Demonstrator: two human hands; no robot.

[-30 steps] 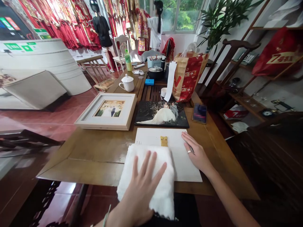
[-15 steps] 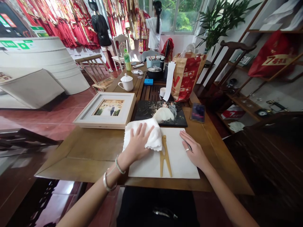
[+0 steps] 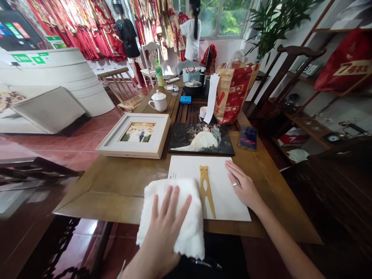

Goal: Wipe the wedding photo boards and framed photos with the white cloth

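Note:
My left hand (image 3: 164, 226) lies flat with fingers spread on a folded white cloth (image 3: 171, 215) that hangs over the near edge of the wooden table (image 3: 116, 186). My right hand (image 3: 242, 186), ring on one finger, rests flat on the right side of a white board (image 3: 223, 186). A yellow wooden stand piece (image 3: 207, 189) lies on the board between my hands. Just beyond the board lies a dark wedding photo panel (image 3: 200, 139). A white framed photo (image 3: 136, 135) sits to its left.
Farther along the table stand a lidded white cup (image 3: 158, 101), a blue box (image 3: 185, 99), a black pot (image 3: 192, 87), a green bottle (image 3: 158, 73) and a red-and-brown bag (image 3: 234, 93). Two people stand by red garments at the back. Wooden shelves line the right side.
My left hand drew the white cloth back from the far edge of the board to the near table edge, leaving the photo panel and yellow stand piece uncovered. My right hand stayed put.

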